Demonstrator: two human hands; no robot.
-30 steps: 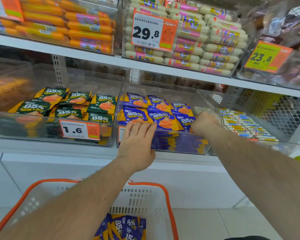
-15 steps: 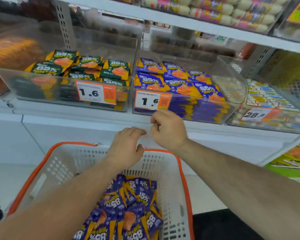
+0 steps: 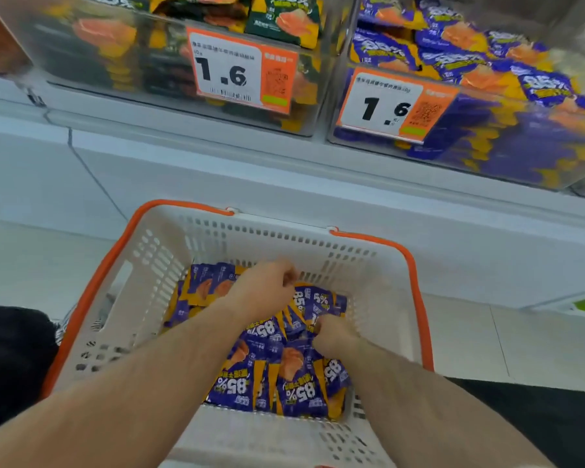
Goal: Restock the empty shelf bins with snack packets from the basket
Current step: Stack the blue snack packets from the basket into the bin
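Both hands have dropped from the shelf edge into the white slotted plastic basket (image 3: 142, 298). Purple-and-orange snack packets (image 3: 298, 383) lie flat beneath our hands, long axes roughly toward the shelf. Our right hand (image 3: 331, 334) curls into them, nearer; our left hand (image 3: 264, 288) curls too, grip unclear. The clear purple-packet bin (image 3: 487, 136) waits above right.

Clear bins (image 3: 169, 59) on white shelf (image 3: 284, 157)

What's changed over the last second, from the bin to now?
Both hands left the purple bin and dropped into the basket. The left hand and right hand now curl into the purple packets; grip unclear. Bins and price tags unchanged.
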